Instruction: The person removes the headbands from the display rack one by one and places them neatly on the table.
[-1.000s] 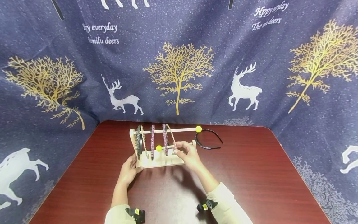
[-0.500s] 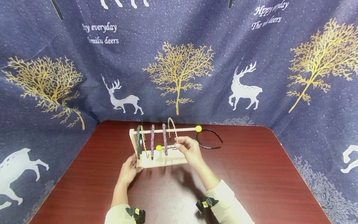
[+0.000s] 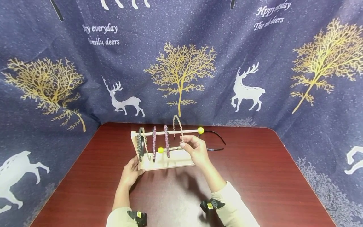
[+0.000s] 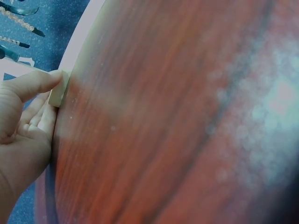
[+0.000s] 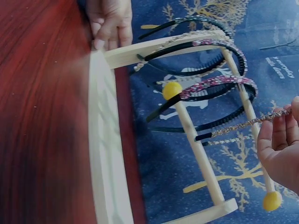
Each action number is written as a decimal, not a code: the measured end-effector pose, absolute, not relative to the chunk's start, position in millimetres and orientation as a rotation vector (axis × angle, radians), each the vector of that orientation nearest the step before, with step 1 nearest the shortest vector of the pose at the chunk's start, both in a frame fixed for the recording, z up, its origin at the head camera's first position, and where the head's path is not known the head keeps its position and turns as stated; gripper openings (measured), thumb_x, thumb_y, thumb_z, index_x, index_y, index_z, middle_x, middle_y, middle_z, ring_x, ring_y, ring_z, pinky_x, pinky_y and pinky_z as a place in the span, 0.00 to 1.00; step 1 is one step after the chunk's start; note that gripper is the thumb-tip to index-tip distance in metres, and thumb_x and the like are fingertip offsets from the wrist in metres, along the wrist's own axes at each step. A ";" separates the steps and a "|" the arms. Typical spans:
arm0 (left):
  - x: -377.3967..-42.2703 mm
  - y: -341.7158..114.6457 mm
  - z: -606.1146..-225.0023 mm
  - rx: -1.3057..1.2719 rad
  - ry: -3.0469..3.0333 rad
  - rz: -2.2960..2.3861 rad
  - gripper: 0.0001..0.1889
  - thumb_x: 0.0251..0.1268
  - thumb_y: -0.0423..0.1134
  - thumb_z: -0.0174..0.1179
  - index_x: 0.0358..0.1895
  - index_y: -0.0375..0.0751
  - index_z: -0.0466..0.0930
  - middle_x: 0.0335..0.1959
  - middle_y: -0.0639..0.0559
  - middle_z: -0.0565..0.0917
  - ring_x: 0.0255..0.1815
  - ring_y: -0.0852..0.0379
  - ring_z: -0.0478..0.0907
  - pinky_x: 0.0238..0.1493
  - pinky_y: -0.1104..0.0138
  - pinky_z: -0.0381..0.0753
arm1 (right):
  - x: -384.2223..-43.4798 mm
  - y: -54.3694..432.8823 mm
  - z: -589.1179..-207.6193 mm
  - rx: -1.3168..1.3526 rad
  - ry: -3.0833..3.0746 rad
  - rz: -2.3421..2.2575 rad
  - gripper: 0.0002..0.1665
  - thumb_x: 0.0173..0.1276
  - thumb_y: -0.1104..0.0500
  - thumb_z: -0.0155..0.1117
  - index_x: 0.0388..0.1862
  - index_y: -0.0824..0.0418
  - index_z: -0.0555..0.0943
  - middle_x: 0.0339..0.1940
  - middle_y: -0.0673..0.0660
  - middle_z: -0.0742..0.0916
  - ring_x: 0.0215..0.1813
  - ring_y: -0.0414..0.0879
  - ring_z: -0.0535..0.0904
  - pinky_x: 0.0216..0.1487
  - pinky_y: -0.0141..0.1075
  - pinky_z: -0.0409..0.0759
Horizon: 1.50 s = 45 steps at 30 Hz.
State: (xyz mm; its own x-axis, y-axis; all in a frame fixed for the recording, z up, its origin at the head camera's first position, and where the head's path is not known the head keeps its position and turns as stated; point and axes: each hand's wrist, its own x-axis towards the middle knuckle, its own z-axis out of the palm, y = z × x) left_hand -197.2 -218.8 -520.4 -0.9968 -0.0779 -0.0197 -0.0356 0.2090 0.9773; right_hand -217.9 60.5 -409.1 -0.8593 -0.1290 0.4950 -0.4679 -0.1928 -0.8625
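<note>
A pale wooden headband stand (image 3: 170, 161) with two rods and yellow ball ends stands on the table. My left hand (image 3: 131, 172) grips the left corner of its base; in the left wrist view the thumb (image 4: 44, 80) presses on the wood. My right hand (image 3: 197, 152) pinches one leg of a thin gold beaded headband (image 3: 180, 126), whose arch rises above the upper rod. On that rod hang two pink-purple glittery headbands (image 3: 166, 142), another gold headband (image 3: 146, 144) and a dark one (image 3: 140, 146). In the right wrist view the held headband (image 5: 247, 123) crosses the upper rod.
A black headband (image 3: 217, 135) lies on the table behind the right hand, partly hidden by it. The red-brown table (image 3: 255, 176) reaches back to a blue cloth (image 3: 215, 94) printed with deer and trees. The rods' yellow balls (image 3: 200, 130) stick out beside the right hand.
The right hand has moved up and slightly right, raising the gold headband above the upper rod and along it to the right. The left hand has stayed on the stand's base.
</note>
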 end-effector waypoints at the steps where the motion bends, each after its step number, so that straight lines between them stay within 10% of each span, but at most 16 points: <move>1: -197.4 -219.0 -521.2 0.118 -2.418 -1.952 0.39 0.50 0.16 0.56 0.68 0.25 0.52 0.67 0.29 0.58 0.68 0.39 0.54 0.68 0.57 0.57 | -217.5 61.1 -407.8 0.701 -1.823 2.155 0.10 0.57 0.79 0.57 0.39 0.82 0.75 0.37 0.53 0.85 0.37 0.38 0.80 0.40 0.30 0.82; 45: -197.2 -220.3 -520.6 0.108 -2.447 -1.959 0.39 0.53 0.19 0.58 0.69 0.25 0.50 0.68 0.30 0.57 0.68 0.38 0.53 0.68 0.55 0.57 | -209.3 151.1 -398.3 0.584 -1.635 2.091 0.12 0.58 0.78 0.59 0.43 0.78 0.78 0.30 0.56 0.85 0.30 0.44 0.82 0.32 0.33 0.84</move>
